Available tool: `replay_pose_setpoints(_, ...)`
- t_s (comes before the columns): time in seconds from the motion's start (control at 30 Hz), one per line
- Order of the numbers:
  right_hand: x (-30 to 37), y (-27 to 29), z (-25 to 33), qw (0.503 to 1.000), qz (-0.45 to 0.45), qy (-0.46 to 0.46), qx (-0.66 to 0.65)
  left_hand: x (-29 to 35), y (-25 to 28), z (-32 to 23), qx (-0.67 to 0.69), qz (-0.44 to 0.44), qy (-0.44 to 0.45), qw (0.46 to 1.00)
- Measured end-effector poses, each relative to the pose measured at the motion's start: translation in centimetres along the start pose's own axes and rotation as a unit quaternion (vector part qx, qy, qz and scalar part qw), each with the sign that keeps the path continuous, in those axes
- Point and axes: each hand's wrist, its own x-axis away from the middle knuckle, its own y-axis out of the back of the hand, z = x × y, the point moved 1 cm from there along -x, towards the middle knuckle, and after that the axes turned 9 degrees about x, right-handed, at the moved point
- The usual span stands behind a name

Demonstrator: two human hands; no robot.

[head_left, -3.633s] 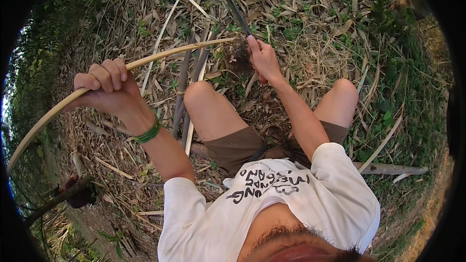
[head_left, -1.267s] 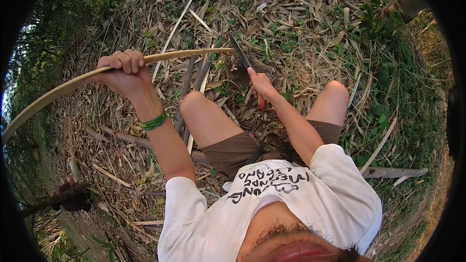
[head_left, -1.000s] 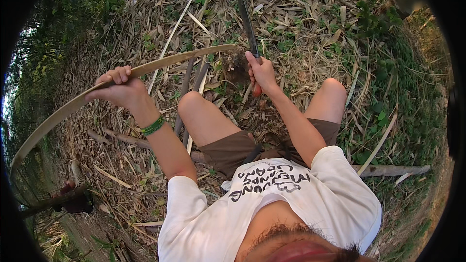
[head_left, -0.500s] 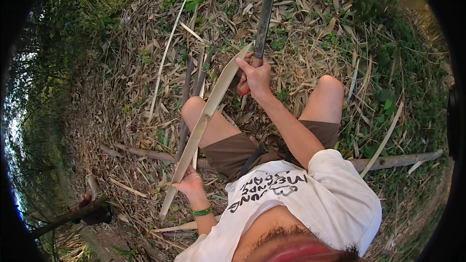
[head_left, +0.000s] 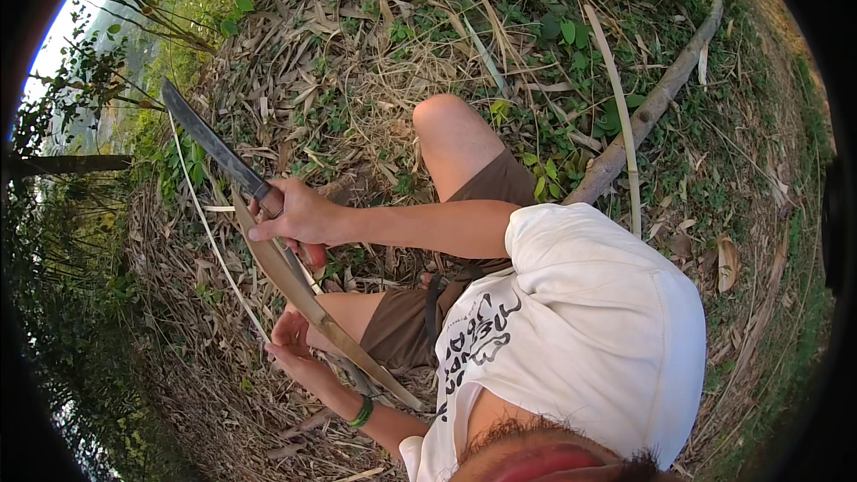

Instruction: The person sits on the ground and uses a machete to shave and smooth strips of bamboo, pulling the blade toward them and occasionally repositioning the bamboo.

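Note:
My right hand point(head_left: 303, 212) is closed round the handle of a machete point(head_left: 212, 141). Its dark blade points to the far left, and the handle's red end shows below my palm. The thumb of that hand also presses on the upper end of a split bamboo strip point(head_left: 308, 303), which slants down across my bent left leg toward my shirt. My left hand point(head_left: 296, 350) is beside the strip's outer edge, palm turned up and fingers loosely curled and apart. Nothing shows in its grasp. A green band point(head_left: 361, 411) circles that wrist.
A thin pale strip point(head_left: 212, 236) curves along the ground at the left, close to my left fingertips. To the right lie a thick branch point(head_left: 656, 103) and a long pale strip point(head_left: 618, 98). Dry leaves and green plants cover the ground; shrubs stand at the far left.
The view has swung to the right, so hands, machete and bamboo strip appear farther left. My left hand has come off the strip's lower part, and the strip's lower end now lies nearer my body.

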Motion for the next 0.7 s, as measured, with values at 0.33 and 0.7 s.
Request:
replay_pose_setpoints(0.33,-0.2,4.2,5.8,0.989,0.043,0.051,0.129,-3.1,-5.2,-0.7,0.17,0.073,0.178,0.967)
replay_pose_setpoints(0.7,-3.5,8.0,6.4,0.931,-0.011,0.14,0.336,-4.2,-7.3,-1.7,0.027,0.078,0.041,0.996)
